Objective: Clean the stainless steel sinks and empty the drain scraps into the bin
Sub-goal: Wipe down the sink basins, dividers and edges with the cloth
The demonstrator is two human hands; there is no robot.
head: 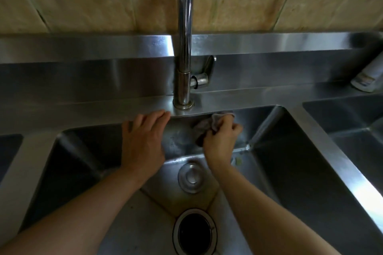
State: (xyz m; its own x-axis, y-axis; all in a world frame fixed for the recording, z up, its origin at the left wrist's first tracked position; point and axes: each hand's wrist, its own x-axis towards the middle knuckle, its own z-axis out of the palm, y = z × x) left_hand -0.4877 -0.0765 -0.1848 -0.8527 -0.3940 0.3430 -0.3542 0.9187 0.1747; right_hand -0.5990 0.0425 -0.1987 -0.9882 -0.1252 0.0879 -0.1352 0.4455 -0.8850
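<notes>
I look down into the middle stainless steel sink (290, 172). My right hand (220, 142) grips a grey cloth (207, 125) and holds it against the sink's back wall, just under the faucet ledge. My left hand (143, 141) rests with its fingers laid over the back rim of the sink, left of the faucet base. A round metal drain cover (191, 177) lies on the sink floor behind the open drain hole (194, 233). Dark specks dot the back wall and floor.
A tall chrome faucet (184, 47) with a side lever stands on the ledge above my hands. Another basin (352, 122) lies to the right and a third to the far left. A white bottle (366, 76) leans at the right on the ledge. Tiled wall behind.
</notes>
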